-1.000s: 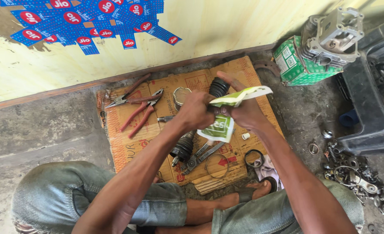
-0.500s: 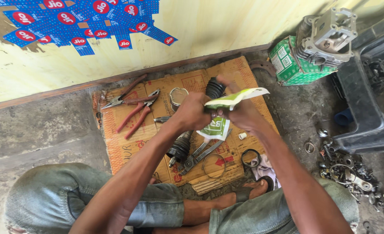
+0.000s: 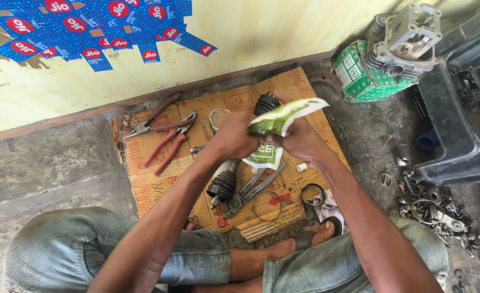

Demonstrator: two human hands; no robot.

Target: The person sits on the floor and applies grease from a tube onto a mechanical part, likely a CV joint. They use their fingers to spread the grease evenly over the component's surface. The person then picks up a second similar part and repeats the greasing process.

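Both my hands grip a green and white plastic sachet (image 3: 283,116) held above a flattened cardboard sheet (image 3: 158,179). My left hand (image 3: 234,135) squeezes its left end, my right hand (image 3: 299,138) holds its right side. A second green and white packet (image 3: 263,157) lies on the cardboard right under my hands. Below them rest a black rubber-booted axle joint (image 3: 224,185) and grey clamp pliers (image 3: 253,187). Another black rubber boot (image 3: 265,103) sits just beyond my hands.
Red-handled pliers (image 3: 167,144) and a second pair (image 3: 150,122) lie at the cardboard's left. Metal band clamps (image 3: 266,205) and a black ring (image 3: 311,194) lie near my sandalled foot. A green box (image 3: 362,81), an engine part (image 3: 405,38), a dark plastic stool (image 3: 457,130) and scattered metal bits (image 3: 440,211) crowd the right. A yellow wall stands behind.
My hands stay clasped on the sachet in much the same spot. The view has shifted slightly; nothing on the cardboard has moved.
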